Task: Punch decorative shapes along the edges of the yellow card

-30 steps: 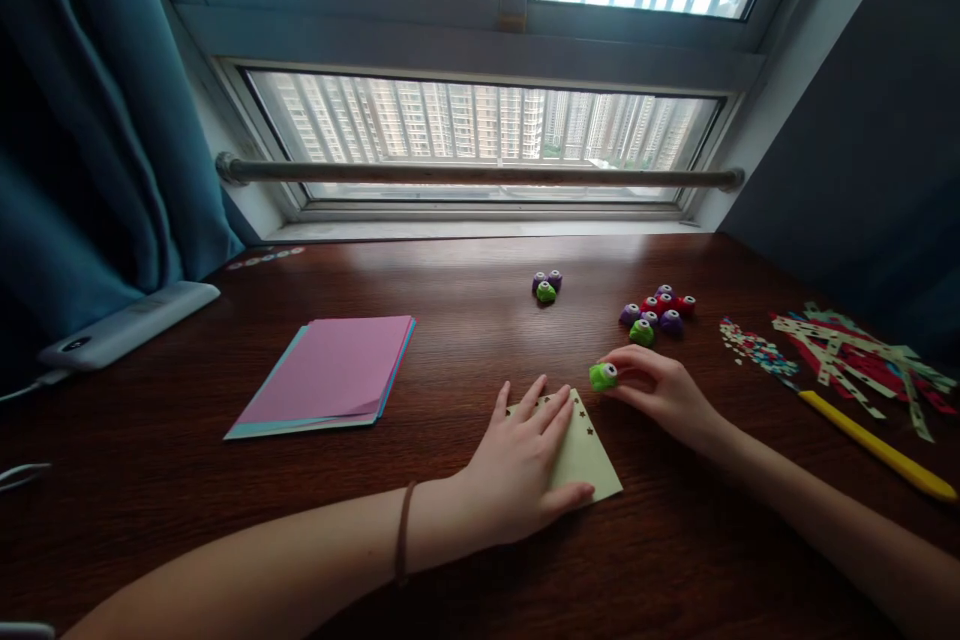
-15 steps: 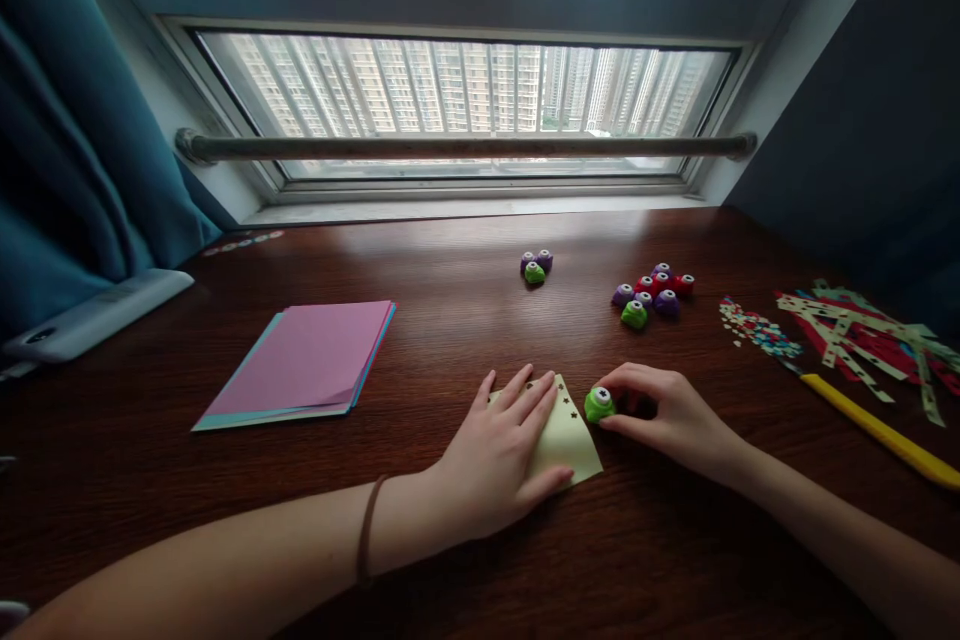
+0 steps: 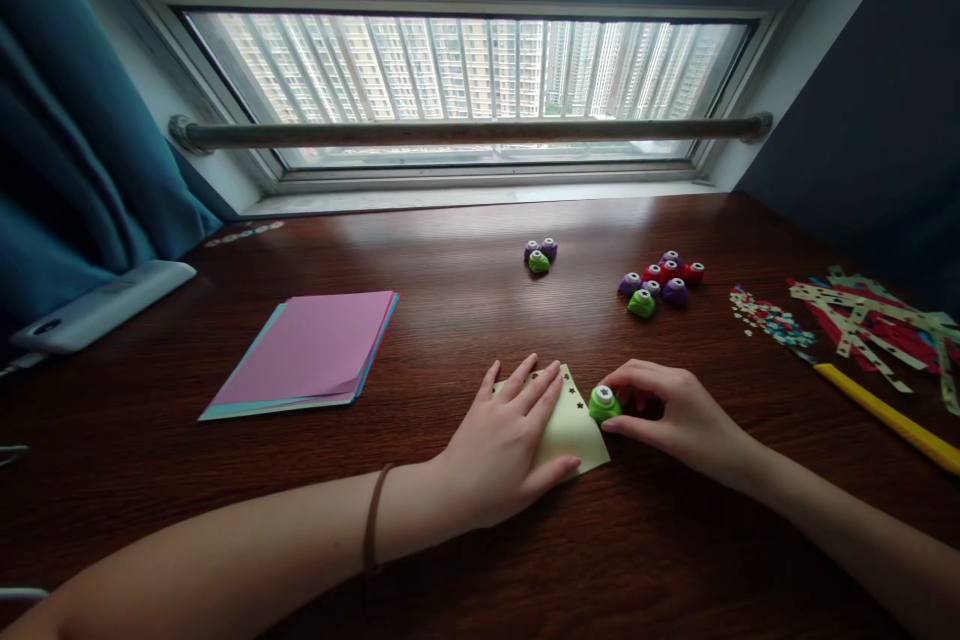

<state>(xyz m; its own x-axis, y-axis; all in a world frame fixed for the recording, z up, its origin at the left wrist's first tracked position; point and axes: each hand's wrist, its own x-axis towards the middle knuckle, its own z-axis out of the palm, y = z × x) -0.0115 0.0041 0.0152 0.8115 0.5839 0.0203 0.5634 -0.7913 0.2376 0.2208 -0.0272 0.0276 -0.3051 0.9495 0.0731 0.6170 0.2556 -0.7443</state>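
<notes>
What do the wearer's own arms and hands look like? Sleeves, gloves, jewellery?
No sleeves or gloves in view. Left hand: thin brown band looped around the wrist, no rings visible. Right hand: no band or ring visible.

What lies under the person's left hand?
A pale yellow sheet lies under the left hand, with star-shaped holes showing near its right edge. The part beneath the hand is covered, so any holes there cannot be seen.
</notes>
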